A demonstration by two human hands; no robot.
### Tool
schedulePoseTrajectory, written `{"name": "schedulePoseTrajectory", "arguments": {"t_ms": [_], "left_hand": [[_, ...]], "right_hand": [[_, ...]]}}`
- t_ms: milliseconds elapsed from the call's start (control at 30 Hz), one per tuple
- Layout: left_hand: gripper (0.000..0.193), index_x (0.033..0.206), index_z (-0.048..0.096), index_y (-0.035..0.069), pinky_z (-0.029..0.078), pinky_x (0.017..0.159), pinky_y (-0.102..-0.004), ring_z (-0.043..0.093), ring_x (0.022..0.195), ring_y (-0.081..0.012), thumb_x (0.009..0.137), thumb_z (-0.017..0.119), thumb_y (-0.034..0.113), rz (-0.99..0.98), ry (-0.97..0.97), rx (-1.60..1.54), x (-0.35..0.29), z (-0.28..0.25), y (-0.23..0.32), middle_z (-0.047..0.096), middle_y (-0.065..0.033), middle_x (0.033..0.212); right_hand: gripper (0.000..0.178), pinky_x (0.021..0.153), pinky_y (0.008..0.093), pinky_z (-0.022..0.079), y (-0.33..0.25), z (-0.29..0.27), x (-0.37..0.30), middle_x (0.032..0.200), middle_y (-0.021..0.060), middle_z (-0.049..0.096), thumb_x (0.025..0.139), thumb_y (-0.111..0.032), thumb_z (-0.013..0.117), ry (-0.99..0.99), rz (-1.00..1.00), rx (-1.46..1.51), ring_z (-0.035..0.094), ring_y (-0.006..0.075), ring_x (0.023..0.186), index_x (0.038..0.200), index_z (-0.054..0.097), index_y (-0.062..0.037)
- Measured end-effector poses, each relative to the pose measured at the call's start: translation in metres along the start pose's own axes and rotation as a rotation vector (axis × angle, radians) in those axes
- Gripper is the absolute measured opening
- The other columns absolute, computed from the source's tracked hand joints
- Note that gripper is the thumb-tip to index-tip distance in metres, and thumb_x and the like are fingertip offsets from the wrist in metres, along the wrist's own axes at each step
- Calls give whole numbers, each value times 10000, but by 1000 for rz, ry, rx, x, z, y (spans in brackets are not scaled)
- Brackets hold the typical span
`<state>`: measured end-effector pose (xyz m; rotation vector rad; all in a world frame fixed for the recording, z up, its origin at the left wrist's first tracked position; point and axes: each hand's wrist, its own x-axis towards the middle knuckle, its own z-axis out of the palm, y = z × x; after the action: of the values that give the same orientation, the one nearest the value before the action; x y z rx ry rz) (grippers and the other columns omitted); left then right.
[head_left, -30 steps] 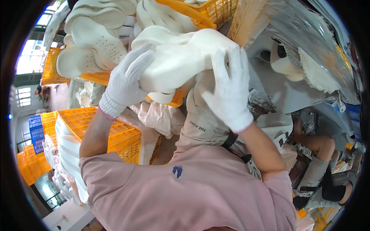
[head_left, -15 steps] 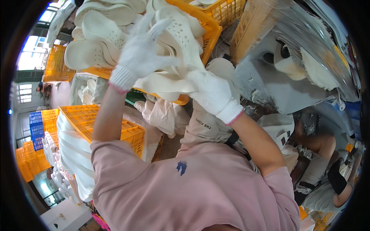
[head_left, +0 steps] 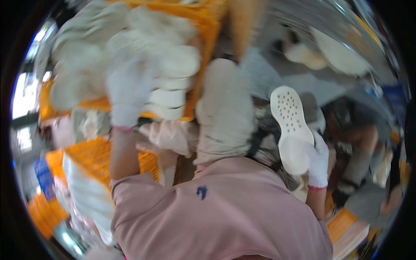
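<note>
1. Hands in white knitted gloves with pink cuffs were well apart, the left hand [head_left: 130,91] at a heap and the right hand [head_left: 320,161] out over the lap's right side.
2. The right hand was closed on a flat, white, sole-shaped piece with small round holes [head_left: 291,134], gripping it by the right edge near its plain end.
3. That piece stood out to the left of the right hand's fingers, its holed end pointing up and away from the pink short-sleeved shirt [head_left: 216,208], well apart from the left hand.
4. The left hand lay across the near side of a heap of white, sole-shaped pieces [head_left: 180,60] in an orange plastic crate with lattice sides [head_left: 209,37]; I could not tell whether it gripped one.
5. Motion blur smeared the left hand's fingers into the white behind them, and the heap's left part was just as soft.
6. Some of the right hand's fingers were hidden behind the held piece.
7. A co-worker's bent leg [head_left: 366,141], at the right, was blurred, and the dark fisheye rim cut off the surroundings.
</note>
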<state>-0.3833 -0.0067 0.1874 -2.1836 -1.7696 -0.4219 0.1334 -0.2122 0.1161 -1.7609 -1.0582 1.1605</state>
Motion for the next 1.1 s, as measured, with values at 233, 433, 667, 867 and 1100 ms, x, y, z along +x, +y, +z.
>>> {"name": "schedulePoseTrajectory", "arguments": {"t_ms": [233,433,667,867,1100], "left_hand": [[226,1057,753,31,587,802,-433,721,879,-315,1033,726,254,-56,137,-356,7,6,93,760,-134,984],[207,1212,737,21,601,861,-362,727,947,-216,1027,717,112,-1017,-903,-2212,-42,143,367,765,-61,1084],[479,1436,624,36,554,1062,-417,710,1175,-251,1099,642,376,-818,-651,-2365,21,142,490,721,-95,1313],[524,1438,603,-37,556,1027,-393,699,1190,-245,1097,656,357,-545,-738,-1915,90,228,435,719,-121,1325],[474,1333,656,-81,515,1015,-357,675,1143,-222,981,763,219,91,-748,-1534,47,206,322,725,-126,1266]], "right_hand": [[588,1105,347,508,25,-18,-22,1428,176,667,974,-27,669,484,-30,171,634,221,1310,1537,535,79],[695,1108,370,511,0,12,-15,1465,211,633,968,-115,711,222,-14,-80,624,257,1333,1586,462,82],[762,1147,408,490,-49,-5,19,1528,254,579,978,-145,684,656,-137,19,599,322,1393,1632,370,90],[618,1005,506,567,-63,-24,132,1362,356,645,968,-214,615,495,-393,-378,665,522,1201,1513,512,61],[274,779,529,598,-59,-24,207,846,253,743,920,-269,676,429,-315,-658,743,446,868,955,765,-11]]}}
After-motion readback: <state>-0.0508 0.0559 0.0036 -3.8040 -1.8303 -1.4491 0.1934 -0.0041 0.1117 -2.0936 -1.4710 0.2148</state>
